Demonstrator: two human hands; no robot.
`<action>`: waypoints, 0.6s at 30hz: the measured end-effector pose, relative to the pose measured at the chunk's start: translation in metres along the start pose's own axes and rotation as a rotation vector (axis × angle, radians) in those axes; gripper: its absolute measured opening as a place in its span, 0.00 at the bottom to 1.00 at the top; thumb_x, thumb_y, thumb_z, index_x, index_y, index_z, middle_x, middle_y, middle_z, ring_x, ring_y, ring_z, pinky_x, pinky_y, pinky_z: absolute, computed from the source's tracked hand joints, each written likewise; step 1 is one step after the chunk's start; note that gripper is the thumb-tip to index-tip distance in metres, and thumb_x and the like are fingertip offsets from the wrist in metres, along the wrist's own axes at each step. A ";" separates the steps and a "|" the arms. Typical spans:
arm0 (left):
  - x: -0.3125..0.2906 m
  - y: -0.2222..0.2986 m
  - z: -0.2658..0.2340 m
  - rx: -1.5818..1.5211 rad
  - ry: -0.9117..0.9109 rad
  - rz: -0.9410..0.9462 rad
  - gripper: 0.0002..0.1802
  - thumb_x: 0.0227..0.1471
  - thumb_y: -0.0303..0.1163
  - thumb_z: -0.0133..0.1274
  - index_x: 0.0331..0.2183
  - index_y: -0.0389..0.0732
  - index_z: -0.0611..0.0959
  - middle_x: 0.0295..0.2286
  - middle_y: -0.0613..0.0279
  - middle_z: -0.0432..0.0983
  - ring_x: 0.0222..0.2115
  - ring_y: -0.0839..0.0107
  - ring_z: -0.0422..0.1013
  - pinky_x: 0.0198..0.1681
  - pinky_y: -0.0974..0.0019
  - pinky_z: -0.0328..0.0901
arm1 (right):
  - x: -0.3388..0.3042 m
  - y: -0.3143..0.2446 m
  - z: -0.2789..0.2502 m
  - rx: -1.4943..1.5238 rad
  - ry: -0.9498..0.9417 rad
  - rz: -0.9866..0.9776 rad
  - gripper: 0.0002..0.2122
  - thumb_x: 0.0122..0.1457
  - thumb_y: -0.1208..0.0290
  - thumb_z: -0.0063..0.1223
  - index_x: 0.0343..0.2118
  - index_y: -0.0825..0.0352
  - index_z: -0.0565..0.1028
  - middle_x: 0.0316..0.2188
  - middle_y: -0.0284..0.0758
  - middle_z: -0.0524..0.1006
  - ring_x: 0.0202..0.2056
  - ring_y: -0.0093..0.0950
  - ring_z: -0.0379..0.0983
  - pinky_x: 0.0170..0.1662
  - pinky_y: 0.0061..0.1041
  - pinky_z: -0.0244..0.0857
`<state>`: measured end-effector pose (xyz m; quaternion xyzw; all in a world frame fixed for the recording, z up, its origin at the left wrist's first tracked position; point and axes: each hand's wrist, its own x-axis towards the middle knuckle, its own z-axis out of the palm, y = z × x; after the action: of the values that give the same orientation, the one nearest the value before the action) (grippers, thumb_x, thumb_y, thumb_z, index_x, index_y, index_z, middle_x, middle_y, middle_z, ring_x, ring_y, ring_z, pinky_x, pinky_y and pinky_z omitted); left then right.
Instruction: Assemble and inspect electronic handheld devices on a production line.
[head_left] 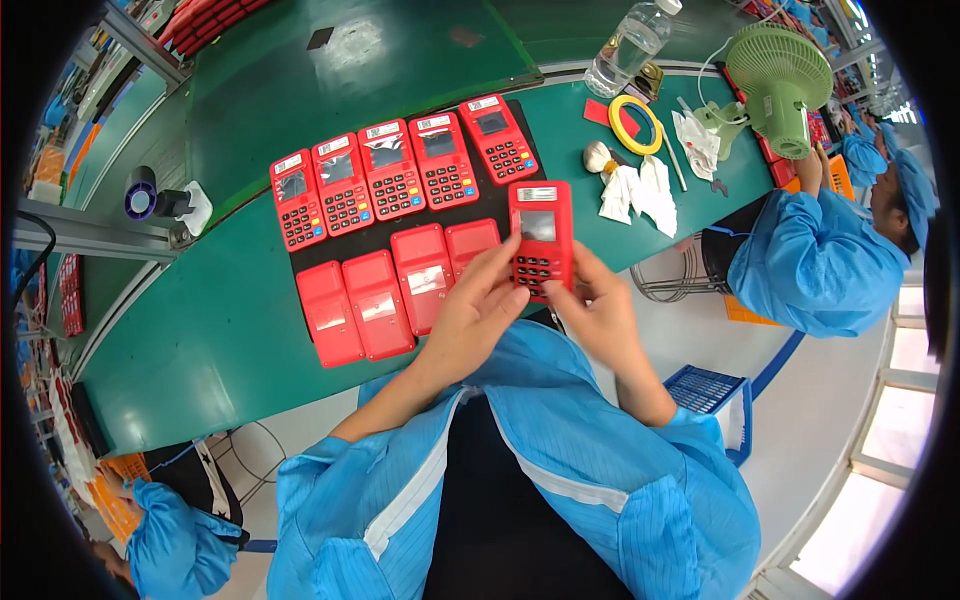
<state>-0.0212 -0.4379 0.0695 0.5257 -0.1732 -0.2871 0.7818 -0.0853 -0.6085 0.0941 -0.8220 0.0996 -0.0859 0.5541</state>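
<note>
Between my two hands is a red handheld card terminal point(541, 228), keypad and small screen facing up. My left hand point(478, 300) grips its left edge, thumb against the lower side. Around its right edge my right hand point(600, 305) is closed, the thumb low by the keys. Left of it, several like terminals point(390, 170) lie face up in a row on a black mat point(365, 243). In front of them, a row of terminals lies face down, their red backs point(376, 305) showing; my left hand is close to the rightmost back point(470, 242).
On the green table point(220, 345), to the right, are yellow tape point(636, 125), crumpled white tissue point(655, 195), a water bottle point(632, 48) and a green fan point(780, 85). A small dark fan point(142, 193) is at left. Co-workers in blue sit right point(820, 250) and lower left point(180, 540).
</note>
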 end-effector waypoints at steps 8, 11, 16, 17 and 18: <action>-0.047 -0.004 -0.019 0.879 -0.031 0.352 0.24 0.50 0.22 0.61 0.51 0.37 0.80 0.45 0.50 0.77 0.43 0.57 0.76 0.45 0.61 0.73 | 0.023 0.049 -0.027 0.213 -0.101 0.353 0.22 0.61 0.73 0.60 0.58 0.73 0.71 0.32 0.29 0.81 0.26 0.17 0.69 0.30 0.19 0.65; -0.053 -0.013 -0.032 1.120 -0.029 0.593 0.16 0.46 0.22 0.64 0.41 0.37 0.85 0.36 0.53 0.79 0.34 0.59 0.77 0.36 0.64 0.73 | 0.029 0.041 -0.017 -0.455 0.012 0.066 0.22 0.56 0.71 0.65 0.53 0.71 0.75 0.38 0.36 0.80 0.29 0.25 0.73 0.32 0.25 0.68; -0.071 -0.019 -0.039 0.918 0.070 0.380 0.09 0.46 0.21 0.64 0.33 0.36 0.84 0.28 0.58 0.78 0.26 0.65 0.75 0.30 0.66 0.71 | 0.048 0.001 -0.003 -0.550 -0.257 -0.453 0.43 0.37 0.64 0.77 0.60 0.68 0.67 0.59 0.45 0.66 0.60 0.45 0.61 0.59 0.41 0.60; -0.073 -0.019 -0.039 0.917 0.070 0.378 0.09 0.46 0.21 0.64 0.33 0.36 0.84 0.28 0.58 0.78 0.26 0.65 0.75 0.30 0.66 0.71 | 0.050 -0.004 0.002 -0.550 -0.258 -0.451 0.43 0.37 0.64 0.77 0.60 0.68 0.67 0.59 0.45 0.66 0.60 0.45 0.61 0.59 0.41 0.60; -0.074 -0.020 -0.039 0.860 0.061 0.305 0.08 0.47 0.21 0.64 0.33 0.37 0.84 0.27 0.59 0.78 0.25 0.66 0.74 0.29 0.66 0.71 | 0.052 -0.008 0.008 -0.604 -0.386 -0.462 0.48 0.35 0.63 0.78 0.63 0.68 0.64 0.60 0.46 0.65 0.62 0.47 0.57 0.63 0.45 0.53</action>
<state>-0.0620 -0.3685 0.0384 0.7792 -0.3291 -0.0550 0.5306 -0.0324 -0.6126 0.1000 -0.9492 -0.1718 -0.0193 0.2629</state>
